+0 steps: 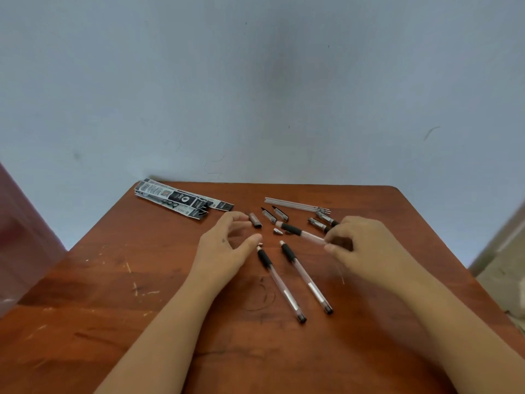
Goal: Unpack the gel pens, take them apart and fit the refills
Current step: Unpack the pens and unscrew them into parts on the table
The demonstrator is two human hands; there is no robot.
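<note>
A scratched reddish-brown wooden table [119,280] stands against a pale blue wall [255,95]. The right hand [366,245] pinches a pen barrel [305,234]; the left hand [227,245] hovers, fingers loosely curled, empty.

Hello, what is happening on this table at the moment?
A person is working on gel pens at a brown wooden table. The right hand pinches a clear pen barrel with black grip, held above the table. The left hand is loosely curled and holds nothing. Two clear pens, loose caps, white refills and opened packets lie around.
</note>
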